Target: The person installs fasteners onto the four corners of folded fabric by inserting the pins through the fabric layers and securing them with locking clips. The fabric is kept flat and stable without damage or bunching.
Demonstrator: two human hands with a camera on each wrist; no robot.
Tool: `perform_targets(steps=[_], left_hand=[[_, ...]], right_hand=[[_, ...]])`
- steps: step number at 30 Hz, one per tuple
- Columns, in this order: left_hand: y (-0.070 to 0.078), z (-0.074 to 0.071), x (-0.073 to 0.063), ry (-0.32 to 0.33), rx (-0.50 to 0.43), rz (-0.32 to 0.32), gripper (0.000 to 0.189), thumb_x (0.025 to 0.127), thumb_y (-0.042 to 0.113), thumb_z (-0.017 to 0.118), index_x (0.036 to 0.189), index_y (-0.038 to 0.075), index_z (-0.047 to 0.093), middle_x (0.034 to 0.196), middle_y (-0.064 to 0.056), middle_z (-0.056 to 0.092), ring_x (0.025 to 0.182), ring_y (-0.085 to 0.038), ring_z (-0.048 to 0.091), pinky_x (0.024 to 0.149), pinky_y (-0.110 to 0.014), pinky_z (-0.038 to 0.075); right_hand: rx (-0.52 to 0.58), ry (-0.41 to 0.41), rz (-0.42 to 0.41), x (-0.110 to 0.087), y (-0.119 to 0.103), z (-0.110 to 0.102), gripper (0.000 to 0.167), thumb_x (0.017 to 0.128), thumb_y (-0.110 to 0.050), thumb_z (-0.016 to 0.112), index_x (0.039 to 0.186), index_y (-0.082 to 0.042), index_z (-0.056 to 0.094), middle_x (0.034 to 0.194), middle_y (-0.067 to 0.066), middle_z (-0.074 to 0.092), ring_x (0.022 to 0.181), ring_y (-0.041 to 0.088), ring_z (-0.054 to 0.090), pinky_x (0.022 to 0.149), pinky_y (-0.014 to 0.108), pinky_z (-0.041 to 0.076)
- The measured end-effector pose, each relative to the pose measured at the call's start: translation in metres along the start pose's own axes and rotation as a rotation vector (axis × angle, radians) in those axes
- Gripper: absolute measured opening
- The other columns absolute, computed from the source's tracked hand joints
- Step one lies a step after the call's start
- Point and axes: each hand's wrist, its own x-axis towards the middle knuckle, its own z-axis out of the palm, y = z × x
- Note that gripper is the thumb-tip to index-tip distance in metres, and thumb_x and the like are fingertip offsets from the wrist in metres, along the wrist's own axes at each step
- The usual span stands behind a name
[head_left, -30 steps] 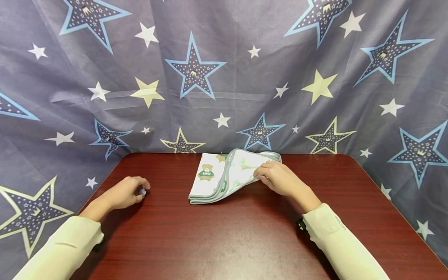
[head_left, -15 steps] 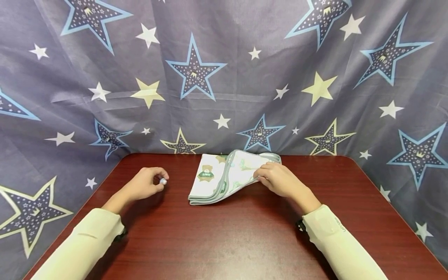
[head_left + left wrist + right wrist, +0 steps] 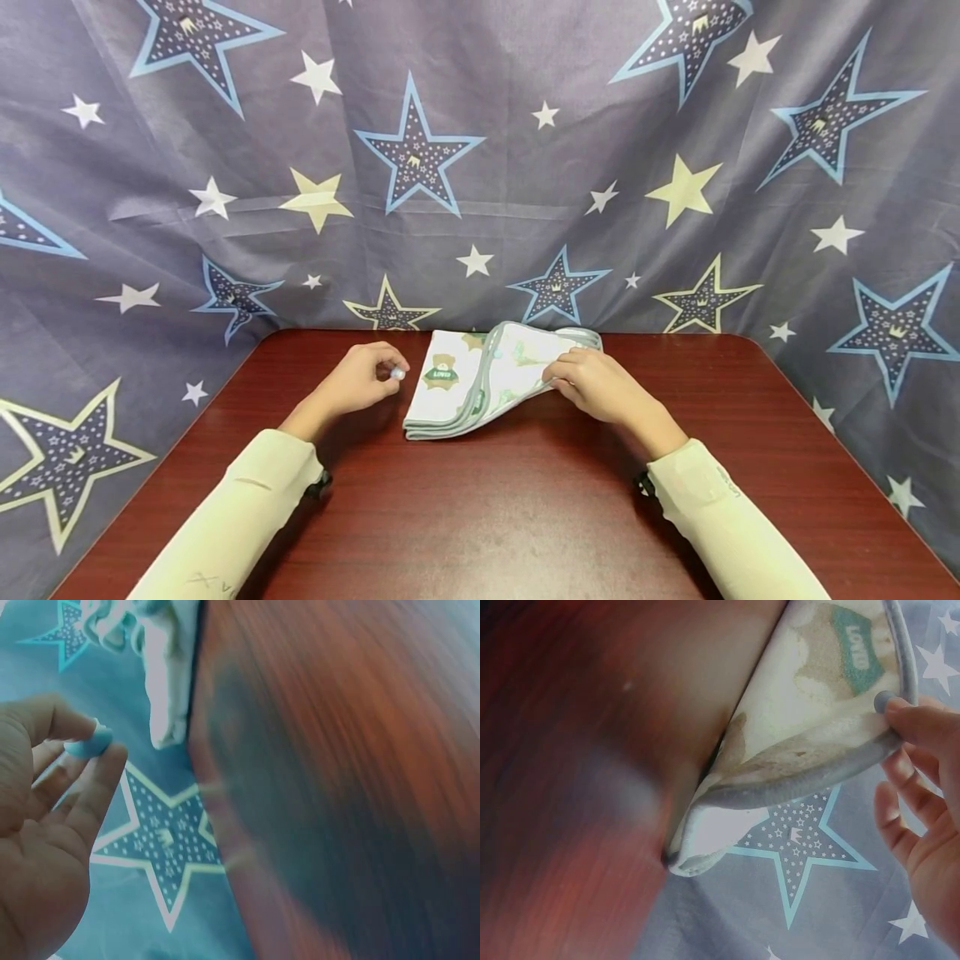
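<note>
My left hand (image 3: 357,381) pinches a small pale-blue rounded object (image 3: 91,742) between thumb and fingertips, just above the table. Its exact kind is not clear, and the fingers hide part of it. Beside that hand lies a folded cloth (image 3: 453,379), white with brown bears, green lettering reading LOVED and a grey-green trimmed edge. The right hand (image 3: 592,379) pinches the right side of the cloth by its trim and keeps that flap raised. In the right wrist view, thumb and forefinger of this hand grip the lifted edge of the cloth (image 3: 810,742).
The cloth lies near the far edge of a reddish-brown table (image 3: 480,508). Right behind the table hangs a grey-blue curtain (image 3: 517,200) patterned with stars. Table surface extends in front of the cloth and on both sides.
My left hand has moved right and a little away from me, carrying the small object toward the cloth's left side. The right hand and the raised cloth flap stay in place.
</note>
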Motion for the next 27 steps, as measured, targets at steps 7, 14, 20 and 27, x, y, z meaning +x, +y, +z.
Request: perform_targets(steps=[7,14,20,27], left_hand=[[0.009,0.017,0.02,0.025,-0.064,-0.028,0.019,0.077,-0.002,0.07,0.096,0.001,0.075,0.098,-0.005,0.07,0.085,-0.018,0.069,0.079,-0.039,0.058],[0.022,0.035,0.036,0.062,-0.123,-0.021,0.021,0.076,-0.004,0.068,0.096,-0.001,0.075,0.098,-0.009,0.071,0.087,-0.023,0.069,0.078,-0.042,0.058],[0.038,0.049,0.05,0.05,-0.206,0.005,0.021,0.076,-0.006,0.067,0.095,-0.002,0.074,0.098,-0.011,0.071,0.087,-0.025,0.071,0.079,-0.041,0.06],[0.051,0.066,0.064,0.038,-0.243,0.048,0.021,0.078,-0.005,0.067,0.097,-0.004,0.074,0.103,-0.013,0.072,0.089,-0.026,0.071,0.081,-0.038,0.06]], right_hand=[[0.001,-0.008,0.003,0.0,0.0,0.0,0.013,0.089,-0.003,0.073,0.097,-0.014,0.073,0.091,-0.004,0.069,0.091,0.018,0.065,0.085,0.039,0.052],[-0.004,-0.01,0.009,-0.001,0.002,0.001,0.013,0.089,-0.003,0.073,0.097,-0.014,0.073,0.092,-0.004,0.069,0.091,0.018,0.065,0.085,0.038,0.052],[-0.002,-0.007,0.005,-0.002,0.002,0.001,0.013,0.089,-0.003,0.073,0.097,-0.014,0.073,0.092,-0.003,0.069,0.091,0.018,0.066,0.085,0.039,0.052],[0.02,-0.011,-0.008,0.0,0.002,0.001,0.012,0.092,-0.003,0.069,0.099,-0.012,0.073,0.093,0.002,0.07,0.092,0.02,0.065,0.087,0.04,0.051]])
